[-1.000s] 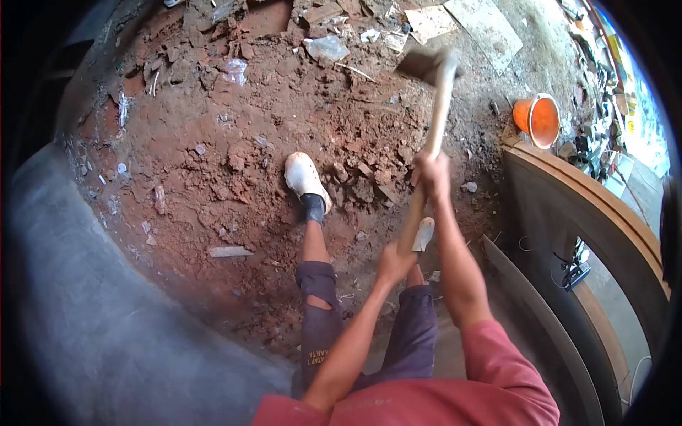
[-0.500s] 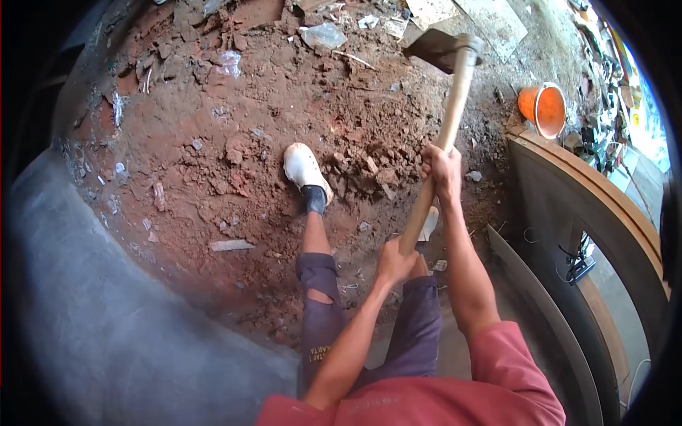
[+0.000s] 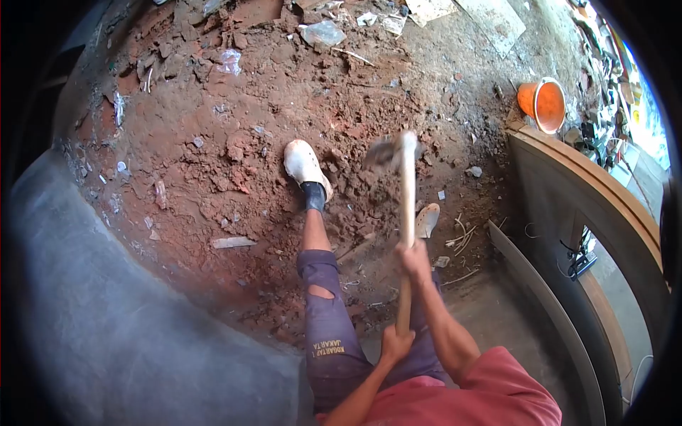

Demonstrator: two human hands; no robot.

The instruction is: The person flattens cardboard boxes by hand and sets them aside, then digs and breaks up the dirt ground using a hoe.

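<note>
A hoe with a pale wooden handle (image 3: 408, 192) is held in both fists. My left hand (image 3: 397, 345) wraps round the lower end of the handle, close to my thighs. Farther up the shaft, my right hand (image 3: 414, 258) is closed round it. The hoe's metal blade (image 3: 382, 153) is smeared by motion over the loose reddish soil (image 3: 355, 177); whether it touches the soil I cannot tell. My white clogs stand on either side: the left clog (image 3: 304, 163) on the soil, the right clog (image 3: 427, 221) just right of the handle.
An orange bucket (image 3: 547, 105) lies tipped at the upper right, beside a wooden frame panel (image 3: 590, 177). A grey wall (image 3: 142, 305) curves along the left. Plastic scraps (image 3: 322, 34) and flat sheets (image 3: 494, 25) litter the far ground. Scattered rubbish lines the right edge.
The hoe has swung down and back toward my feet, its blade dropping from the far upper right to the soil between my clogs. Both hands have come closer to my body.
</note>
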